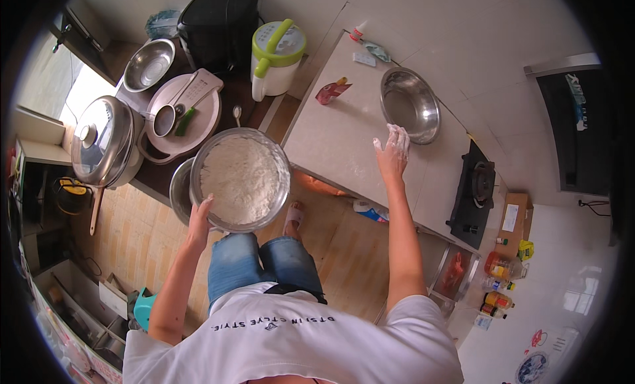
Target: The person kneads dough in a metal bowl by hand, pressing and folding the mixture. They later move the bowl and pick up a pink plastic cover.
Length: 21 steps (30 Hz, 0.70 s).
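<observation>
My left hand (201, 223) grips the near-left rim of a round bowl (284, 168) that looks metal or clear. White flour (240, 178) fills much of it, with a rough, loose surface. Partly hidden under that bowl is a steel bowl (179, 193) at the dark counter's edge. Over the light countertop, my right hand (394, 151) is coated with flour, its thumb apart from the fingers and nothing visible in it. Its fingertips overlap the near rim of a steel basin (414, 108); whether they touch it, I cannot tell.
The dark counter holds a lidded pot (101, 141), a pinkish tray (166, 94) with utensils, a steel bowl (149, 66), a green-and-white jug appliance (278, 61) and a black appliance (218, 29). A red packet (330, 92) sits on the light countertop (342, 136); a gas hob (474, 195) lies right.
</observation>
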Each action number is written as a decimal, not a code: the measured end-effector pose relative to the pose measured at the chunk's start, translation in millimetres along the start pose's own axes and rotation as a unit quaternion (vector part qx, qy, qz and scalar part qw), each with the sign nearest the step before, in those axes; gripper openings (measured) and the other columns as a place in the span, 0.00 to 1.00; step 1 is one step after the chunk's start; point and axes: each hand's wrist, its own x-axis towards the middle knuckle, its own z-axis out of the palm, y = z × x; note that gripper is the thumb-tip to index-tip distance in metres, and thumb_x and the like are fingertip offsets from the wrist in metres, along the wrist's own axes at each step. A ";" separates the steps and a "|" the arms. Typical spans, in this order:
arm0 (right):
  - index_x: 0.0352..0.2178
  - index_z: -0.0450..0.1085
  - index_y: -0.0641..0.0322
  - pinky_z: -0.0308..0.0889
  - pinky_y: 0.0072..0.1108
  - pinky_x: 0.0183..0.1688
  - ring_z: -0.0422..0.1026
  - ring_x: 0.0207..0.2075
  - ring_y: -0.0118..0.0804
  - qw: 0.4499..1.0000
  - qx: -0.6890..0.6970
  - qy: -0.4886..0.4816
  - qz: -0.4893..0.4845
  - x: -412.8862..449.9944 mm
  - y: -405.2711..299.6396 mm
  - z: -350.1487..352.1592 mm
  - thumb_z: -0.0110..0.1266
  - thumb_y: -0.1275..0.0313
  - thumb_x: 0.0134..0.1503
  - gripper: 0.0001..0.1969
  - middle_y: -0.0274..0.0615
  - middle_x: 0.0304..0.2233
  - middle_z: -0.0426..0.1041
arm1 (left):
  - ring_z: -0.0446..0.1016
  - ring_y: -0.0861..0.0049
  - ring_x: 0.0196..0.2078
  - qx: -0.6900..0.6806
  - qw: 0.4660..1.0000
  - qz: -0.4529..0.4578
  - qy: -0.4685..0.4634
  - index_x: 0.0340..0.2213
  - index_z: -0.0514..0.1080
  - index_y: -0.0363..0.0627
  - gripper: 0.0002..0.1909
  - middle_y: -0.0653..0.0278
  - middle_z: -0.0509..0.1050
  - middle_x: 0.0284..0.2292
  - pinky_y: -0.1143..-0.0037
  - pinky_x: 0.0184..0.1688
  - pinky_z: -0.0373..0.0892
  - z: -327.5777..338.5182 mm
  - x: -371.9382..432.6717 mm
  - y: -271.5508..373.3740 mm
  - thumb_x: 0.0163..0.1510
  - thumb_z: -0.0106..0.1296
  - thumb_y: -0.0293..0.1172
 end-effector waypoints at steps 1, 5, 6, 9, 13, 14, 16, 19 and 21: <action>0.43 0.62 0.62 0.51 0.32 0.53 0.57 0.50 0.43 1.000 0.001 0.009 0.000 9.2 33.4 2.6 0.55 0.66 0.44 0.24 0.41 0.46 0.61 | 0.68 0.70 0.42 0.017 0.997 -0.041 -0.057 0.48 0.56 0.39 0.27 0.59 0.65 0.44 0.71 0.42 0.66 24.1 10.0 -1.5 0.52 0.41 0.45; 0.43 0.64 0.56 0.49 0.36 0.54 0.61 0.48 0.40 0.987 -0.120 -0.101 -0.044 36.7 143.9 29.2 0.55 0.60 0.45 0.23 0.41 0.43 0.67 | 0.69 0.70 0.41 0.018 0.981 -0.120 -0.151 0.48 0.56 0.40 0.28 0.58 0.67 0.42 0.68 0.36 0.69 163.7 19.5 -3.0 0.52 0.41 0.47; 0.41 0.65 0.54 0.50 0.35 0.54 0.64 0.45 0.39 0.980 -0.078 -0.170 -0.065 48.4 152.8 28.4 0.54 0.59 0.45 0.21 0.42 0.39 0.69 | 0.69 0.69 0.42 0.039 0.983 -0.110 -0.143 0.48 0.56 0.39 0.28 0.58 0.67 0.42 0.67 0.36 0.69 192.4 27.4 -7.4 0.52 0.41 0.48; 0.31 0.72 0.56 0.62 0.29 0.41 0.71 0.31 0.42 0.995 0.086 -0.053 -0.016 90.4 177.7 12.7 0.51 0.58 0.48 0.15 0.47 0.27 0.72 | 0.69 0.68 0.42 0.070 0.978 -0.094 -0.171 0.47 0.56 0.39 0.29 0.56 0.68 0.40 0.67 0.37 0.70 267.0 54.3 -6.8 0.51 0.40 0.51; 0.29 0.71 0.65 0.62 0.21 0.29 0.67 0.22 0.29 0.888 0.385 -0.003 0.253 156.6 200.2 -62.2 0.50 0.63 0.50 0.14 0.39 0.19 0.70 | 0.72 0.67 0.37 0.084 0.976 -0.083 -0.183 0.47 0.55 0.40 0.29 0.53 0.67 0.41 0.70 0.34 0.72 335.6 91.2 -5.4 0.51 0.40 0.51; 0.28 0.71 0.68 0.61 0.19 0.28 0.65 0.22 0.26 0.899 0.378 0.098 0.197 164.4 220.0 -66.6 0.51 0.64 0.50 0.14 0.34 0.18 0.68 | 0.73 0.67 0.35 0.081 0.977 -0.069 -0.188 0.47 0.54 0.41 0.29 0.53 0.66 0.42 0.70 0.33 0.72 356.5 98.1 -3.7 0.52 0.40 0.50; 0.25 0.69 0.71 0.59 0.19 0.26 0.61 0.21 0.24 0.841 0.471 0.133 0.231 156.8 212.8 -91.8 0.49 0.65 0.52 0.14 0.33 0.17 0.66 | 0.73 0.67 0.34 0.080 0.980 -0.053 -0.176 0.48 0.53 0.41 0.29 0.53 0.65 0.43 0.70 0.32 0.73 383.6 122.0 -6.1 0.52 0.39 0.50; 0.32 0.67 0.71 0.62 0.20 0.35 0.66 0.30 0.27 0.777 0.537 0.213 0.251 133.2 234.5 -99.5 0.46 0.65 0.54 0.15 0.37 0.27 0.68 | 0.73 0.67 0.33 0.107 0.976 -0.029 -0.190 0.49 0.51 0.42 0.28 0.55 0.64 0.43 0.72 0.32 0.73 428.1 147.6 -5.8 0.53 0.39 0.49; 0.36 0.65 0.71 0.60 0.21 0.40 0.65 0.36 0.28 0.713 0.593 0.217 0.305 118.8 245.4 -76.4 0.46 0.64 0.54 0.17 0.39 0.33 0.67 | 0.73 0.67 0.33 0.102 0.974 -0.041 -0.200 0.48 0.51 0.42 0.28 0.56 0.65 0.42 0.72 0.32 0.74 452.8 157.2 -6.0 0.53 0.39 0.48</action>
